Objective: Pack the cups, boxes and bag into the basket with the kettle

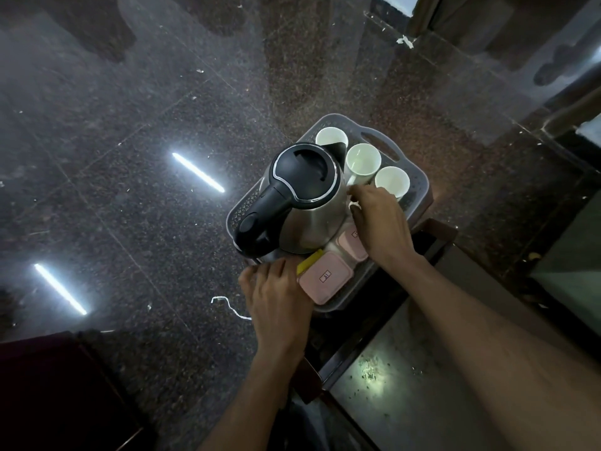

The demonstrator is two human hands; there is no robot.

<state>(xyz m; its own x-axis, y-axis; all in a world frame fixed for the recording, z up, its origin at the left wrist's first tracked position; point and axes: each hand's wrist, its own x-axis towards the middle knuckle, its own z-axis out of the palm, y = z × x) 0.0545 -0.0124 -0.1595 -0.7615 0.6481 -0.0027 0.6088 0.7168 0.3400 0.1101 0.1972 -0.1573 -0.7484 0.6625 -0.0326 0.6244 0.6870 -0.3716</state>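
Observation:
A grey perforated basket [418, 185] holds a steel kettle [309, 203] with a black lid and handle. Three white cups stand along its far side: one at the back [331, 138], one in the middle [363, 161], one on the right [392, 181]. Two pink boxes lie at the near side, one [325, 276] in front and one [351, 244] partly under my right hand. A yellow packet [309, 260] sticks up between kettle and front box. My left hand [276, 291] grips the basket's near-left corner. My right hand [380, 219] reaches into the basket beside the kettle; its fingertips are hidden.
The basket sits at the corner of a dark wooden-edged table [435, 236] with a glossy top. Polished stone floor [130, 157] lies below, with ceiling lights reflected and a white paper scrap [227, 304]. A dark furniture edge [65, 385] is at lower left.

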